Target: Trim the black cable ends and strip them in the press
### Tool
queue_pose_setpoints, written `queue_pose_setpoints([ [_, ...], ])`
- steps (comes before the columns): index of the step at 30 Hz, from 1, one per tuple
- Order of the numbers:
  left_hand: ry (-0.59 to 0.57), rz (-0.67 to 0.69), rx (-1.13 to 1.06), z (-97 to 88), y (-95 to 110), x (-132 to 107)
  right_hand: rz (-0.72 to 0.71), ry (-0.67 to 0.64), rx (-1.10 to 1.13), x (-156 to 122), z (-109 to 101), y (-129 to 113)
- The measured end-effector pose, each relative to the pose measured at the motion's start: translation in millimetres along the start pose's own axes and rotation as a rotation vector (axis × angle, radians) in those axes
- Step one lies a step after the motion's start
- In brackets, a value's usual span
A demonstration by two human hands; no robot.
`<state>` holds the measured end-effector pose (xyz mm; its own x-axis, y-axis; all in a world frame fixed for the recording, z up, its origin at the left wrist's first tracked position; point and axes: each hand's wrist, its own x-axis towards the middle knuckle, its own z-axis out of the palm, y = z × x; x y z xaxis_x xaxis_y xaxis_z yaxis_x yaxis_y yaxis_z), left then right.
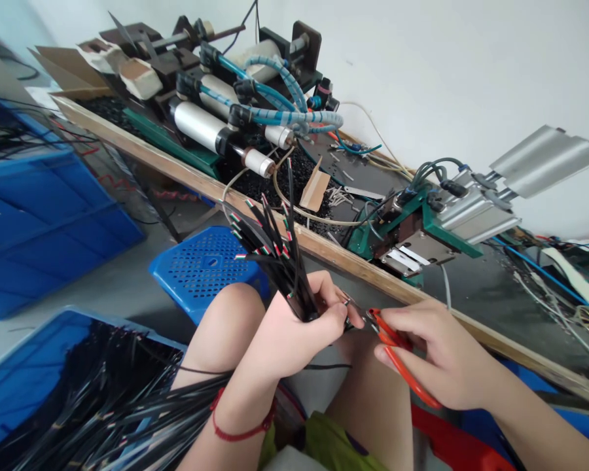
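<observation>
My left hand (319, 320) is closed round a bundle of black cables (287, 261). Their stripped ends, showing red, green and white wires, fan out up and to the left. Between its thumb and forefinger a short cable end sticks out to the right. My right hand (436, 353) grips scissors with orange-red handles (400, 360). The blades point left and reach the fingertips of my left hand, close to that cable end. Whether the blades touch the cable I cannot tell.
A wooden-edged bench (373, 278) crosses ahead, carrying pneumatic cylinders (201, 127) and a green-framed press (422, 229). Black scraps (294, 176) litter it. On the left are a blue perforated stool (201, 268), a blue crate (39, 222) and a blue bin (24, 386) heaped with black cables.
</observation>
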<state>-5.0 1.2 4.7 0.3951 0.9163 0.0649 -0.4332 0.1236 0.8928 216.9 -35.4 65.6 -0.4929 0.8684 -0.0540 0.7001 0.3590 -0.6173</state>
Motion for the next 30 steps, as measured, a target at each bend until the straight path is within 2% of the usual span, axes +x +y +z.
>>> queue_pose_setpoints([
  [5,-0.001,-0.038,0.042,2.4,9,-1,-0.136,0.081,-0.292,-8,-4,-4],
  [9,-0.002,-0.03,0.069,2.1,6,-2,-0.19,0.138,-0.415,-11,-6,-4],
  [30,0.009,-0.004,0.022,1.6,-1,-3,-0.231,0.17,-0.537,-14,-4,2],
])
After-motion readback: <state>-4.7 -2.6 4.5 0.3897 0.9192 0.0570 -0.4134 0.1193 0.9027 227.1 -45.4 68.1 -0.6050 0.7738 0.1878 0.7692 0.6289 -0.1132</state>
